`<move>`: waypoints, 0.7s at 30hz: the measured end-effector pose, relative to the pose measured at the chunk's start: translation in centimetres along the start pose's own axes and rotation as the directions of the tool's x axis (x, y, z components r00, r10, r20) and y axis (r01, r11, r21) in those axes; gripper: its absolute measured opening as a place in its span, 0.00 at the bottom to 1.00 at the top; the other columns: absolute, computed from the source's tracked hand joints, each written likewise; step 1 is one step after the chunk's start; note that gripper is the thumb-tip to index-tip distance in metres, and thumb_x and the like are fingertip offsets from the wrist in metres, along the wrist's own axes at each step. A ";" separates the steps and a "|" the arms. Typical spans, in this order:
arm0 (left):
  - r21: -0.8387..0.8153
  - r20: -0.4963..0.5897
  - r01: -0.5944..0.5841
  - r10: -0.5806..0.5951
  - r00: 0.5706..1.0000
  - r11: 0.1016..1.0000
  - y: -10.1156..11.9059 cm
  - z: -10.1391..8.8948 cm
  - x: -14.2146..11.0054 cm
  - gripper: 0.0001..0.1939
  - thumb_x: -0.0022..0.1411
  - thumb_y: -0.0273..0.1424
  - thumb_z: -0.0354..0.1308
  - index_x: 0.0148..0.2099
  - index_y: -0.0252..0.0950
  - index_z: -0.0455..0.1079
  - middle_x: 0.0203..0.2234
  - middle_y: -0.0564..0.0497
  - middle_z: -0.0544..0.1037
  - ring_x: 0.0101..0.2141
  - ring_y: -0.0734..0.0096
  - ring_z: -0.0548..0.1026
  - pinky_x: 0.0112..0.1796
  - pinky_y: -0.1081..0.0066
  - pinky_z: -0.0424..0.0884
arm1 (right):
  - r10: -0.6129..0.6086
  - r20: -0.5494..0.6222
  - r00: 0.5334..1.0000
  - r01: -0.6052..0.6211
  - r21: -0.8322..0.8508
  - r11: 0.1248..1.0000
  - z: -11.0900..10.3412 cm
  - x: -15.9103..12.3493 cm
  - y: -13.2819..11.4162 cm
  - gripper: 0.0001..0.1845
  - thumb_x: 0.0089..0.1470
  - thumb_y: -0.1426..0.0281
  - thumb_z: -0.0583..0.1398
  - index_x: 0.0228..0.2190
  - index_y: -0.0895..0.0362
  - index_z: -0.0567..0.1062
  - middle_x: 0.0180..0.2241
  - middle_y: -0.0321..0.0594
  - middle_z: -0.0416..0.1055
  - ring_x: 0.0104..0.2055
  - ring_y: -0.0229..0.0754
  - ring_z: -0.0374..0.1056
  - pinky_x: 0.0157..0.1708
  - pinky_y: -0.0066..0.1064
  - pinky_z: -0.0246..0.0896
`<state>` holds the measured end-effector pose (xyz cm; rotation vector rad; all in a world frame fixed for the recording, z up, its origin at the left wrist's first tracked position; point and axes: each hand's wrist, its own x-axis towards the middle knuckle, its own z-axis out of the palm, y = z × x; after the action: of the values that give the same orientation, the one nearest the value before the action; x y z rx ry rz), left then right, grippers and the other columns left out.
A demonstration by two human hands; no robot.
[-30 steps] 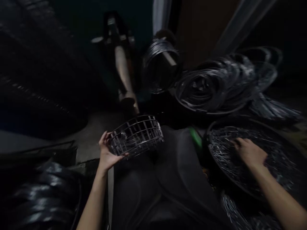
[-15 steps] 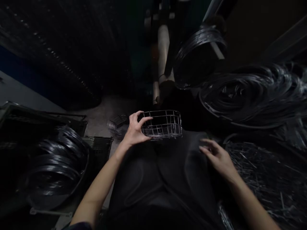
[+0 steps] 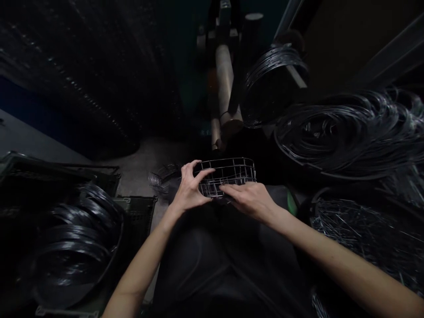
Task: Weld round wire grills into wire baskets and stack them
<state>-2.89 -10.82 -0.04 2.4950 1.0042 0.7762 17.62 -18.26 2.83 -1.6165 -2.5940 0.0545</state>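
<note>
A small wire basket (image 3: 228,167) with rounded corners is held above my lap, its grid of thin metal wires facing up and towards me. My left hand (image 3: 192,185) grips its left end, thumb below and fingers over the upper wires. At the basket's near lower right side is my right hand (image 3: 250,198), fingers pressed together and pointing left against the wires. Whatever small piece may lie between those fingertips is hidden.
On the left, coils of wire (image 3: 77,234) lie among dark crates (image 3: 135,207). A metal bar of a machine (image 3: 225,84) juts out ahead. On the right are wire rings (image 3: 357,132) in a round tub and a bin of short wire pieces (image 3: 357,225).
My right hand has moved left from beside my right thigh to the basket. My left hand keeps its grip, and the basket sits slightly lower and further right in view.
</note>
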 end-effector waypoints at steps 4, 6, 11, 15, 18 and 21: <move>-0.062 -0.011 0.036 -0.036 0.999 0.997 -0.5 0.2 0.6 0.38 0.42 0.42 0.71 0.55 0.40 0.66 0.56 0.40 0.54 0.57 0.48 0.55 0.56 0.50 0.59 | -0.081 -0.127 0.989 0.075 -0.050 0.996 -0.2 0.5 0.9 0.14 0.58 0.69 0.56 0.44 0.52 0.76 0.39 0.37 0.78 0.29 0.39 0.73 0.24 0.28 0.56; -0.080 -0.014 0.045 -0.046 0.999 0.996 -0.7 0.4 1.2 0.38 0.41 0.40 0.72 0.55 0.40 0.66 0.56 0.40 0.54 0.57 0.48 0.55 0.56 0.50 0.60 | -0.097 -0.195 0.976 0.087 -0.061 0.994 -0.3 0.8 1.5 0.14 0.59 0.68 0.56 0.44 0.53 0.76 0.39 0.37 0.78 0.29 0.38 0.73 0.25 0.28 0.57; -0.082 -0.014 0.015 -0.016 1.000 0.997 -0.9 0.8 2.2 0.38 0.42 0.41 0.71 0.55 0.39 0.66 0.56 0.40 0.54 0.57 0.47 0.55 0.56 0.50 0.58 | -0.113 -0.266 0.957 0.090 -0.100 0.991 -0.3 0.7 2.1 0.13 0.59 0.70 0.55 0.43 0.52 0.77 0.39 0.36 0.78 0.28 0.36 0.72 0.24 0.27 0.57; -0.062 -0.017 0.009 -0.010 1.000 0.998 -0.5 0.5 1.9 0.38 0.43 0.43 0.70 0.56 0.41 0.65 0.56 0.40 0.54 0.58 0.46 0.55 0.57 0.48 0.57 | -0.145 -0.316 0.937 0.118 -0.103 0.988 -0.6 0.4 2.1 0.13 0.60 0.71 0.54 0.43 0.53 0.77 0.40 0.36 0.78 0.28 0.35 0.72 0.24 0.27 0.57; -0.074 -0.007 0.033 -0.034 0.999 0.997 -0.4 0.1 1.9 0.39 0.43 0.42 0.71 0.57 0.42 0.65 0.57 0.41 0.53 0.58 0.47 0.54 0.57 0.49 0.58 | -0.168 -0.315 0.934 0.146 -0.091 0.985 -1.1 0.6 2.2 0.14 0.60 0.71 0.54 0.43 0.54 0.77 0.40 0.36 0.78 0.29 0.35 0.73 0.25 0.27 0.58; -0.094 0.005 0.060 -0.060 0.998 0.994 -0.6 0.0 2.6 0.38 0.42 0.39 0.71 0.57 0.42 0.65 0.56 0.42 0.54 0.58 0.47 0.54 0.56 0.50 0.60 | -0.152 -0.311 0.938 0.125 -0.107 0.986 -1.5 1.2 2.5 0.14 0.59 0.71 0.54 0.43 0.53 0.77 0.40 0.36 0.78 0.27 0.36 0.72 0.24 0.27 0.57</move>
<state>-1.68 -8.52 0.59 2.3740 1.0128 0.7841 19.46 -16.13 4.22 -1.3296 -2.4756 -0.3063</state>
